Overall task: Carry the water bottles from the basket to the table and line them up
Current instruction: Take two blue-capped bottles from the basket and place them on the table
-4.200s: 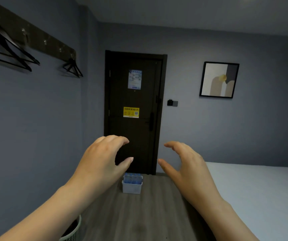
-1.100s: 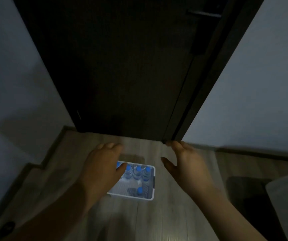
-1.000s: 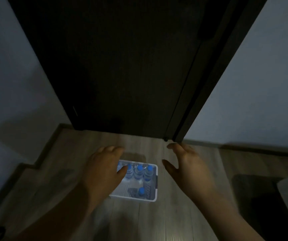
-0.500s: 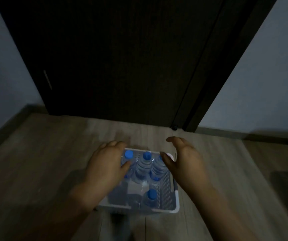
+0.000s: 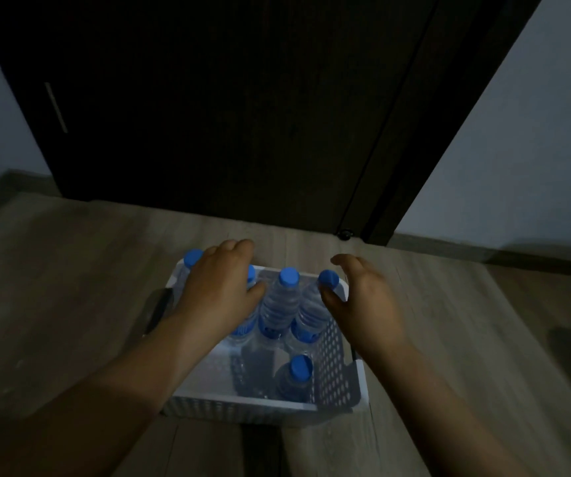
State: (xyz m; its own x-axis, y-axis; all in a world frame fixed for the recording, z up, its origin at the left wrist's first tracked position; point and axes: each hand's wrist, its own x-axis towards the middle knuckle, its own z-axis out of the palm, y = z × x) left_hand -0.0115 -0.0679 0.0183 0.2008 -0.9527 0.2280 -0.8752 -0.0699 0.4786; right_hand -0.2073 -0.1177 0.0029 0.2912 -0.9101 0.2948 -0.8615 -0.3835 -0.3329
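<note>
Head view: no brand can be read. The blue labels carry white lettering, but it is too dim and blurred to make out. One white perforated basket [image 5: 341,359] stands on the wood floor [image 5: 53,270] before a dark door [image 5: 225,98], and five clear water bottles [image 5: 277,315] with blue caps stand upright in it.

Four of them line the basket's 12 o'clock wall:
- the far-left bottle [image 5: 193,259]
- the second bottle [image 5: 251,274], mostly hidden under the left hand [image 5: 218,290]
- the third bottle [image 5: 288,277]
- the fourth bottle [image 5: 311,309]

The lone bottle [image 5: 298,371] stands near the 5 o'clock corner, apart from the row.

The left hand is spread palm-down over the row's two left bottles. Its fingers are loosely bent past the far rim and its thumb lies beside the third bottle. It grips nothing that shows, and I cannot tell whether it touches them.

The right hand [image 5: 363,304], at the basket's 3 o'clock, is slack and holds nothing. Its fingers arch over the right rim and its thumb tip is at the fourth bottle's cap.

Against half a second ago, the basket fills more of the view and both hands sit lower over it. The far-left cap, then hidden behind the left hand, now shows.
</note>
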